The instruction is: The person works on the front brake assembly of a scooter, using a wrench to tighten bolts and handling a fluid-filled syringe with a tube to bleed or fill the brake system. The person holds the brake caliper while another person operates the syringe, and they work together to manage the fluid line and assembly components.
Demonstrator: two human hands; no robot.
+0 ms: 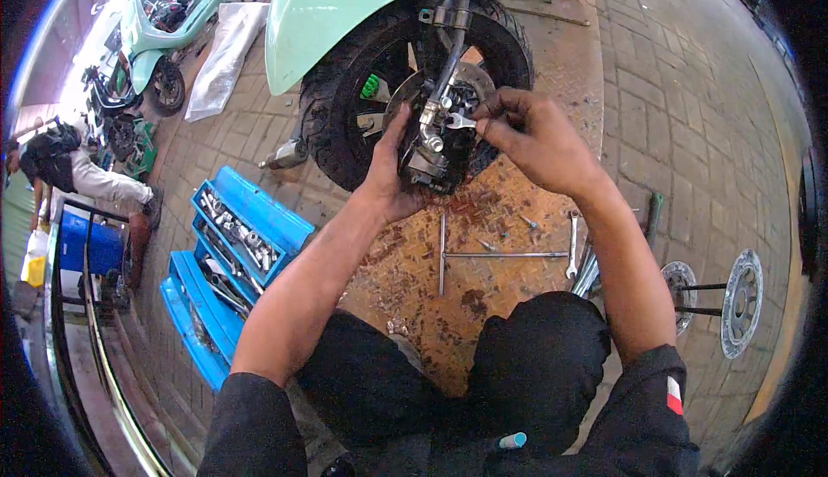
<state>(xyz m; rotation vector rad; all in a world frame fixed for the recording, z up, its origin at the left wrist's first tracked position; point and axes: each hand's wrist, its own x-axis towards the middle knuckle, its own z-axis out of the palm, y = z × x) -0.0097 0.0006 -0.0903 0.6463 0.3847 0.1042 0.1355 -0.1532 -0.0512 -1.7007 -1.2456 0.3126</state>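
Observation:
Just in front of a scooter's front wheel (328,123), a dark brake caliper (424,165) with silver fittings sits by the brake disc (473,76). My left hand (390,171) is closed around the caliper's left side and underside. In my right hand (536,136), a small silver spanner (461,122) is pinched between thumb and fingers. The spanner's jaw end lies against the fittings on the caliper; whether it grips a nut I cannot tell. A mint-green fender (371,7) hangs over the wheel.
On the rusty metal plate (405,270) lie a T-handle wrench (504,255), a combination spanner (573,244) and loose bolts (529,222). A blue toolbox (293,218) stands open at left. Brake discs (740,304) rest at right. Another person (95,171) bends at far left.

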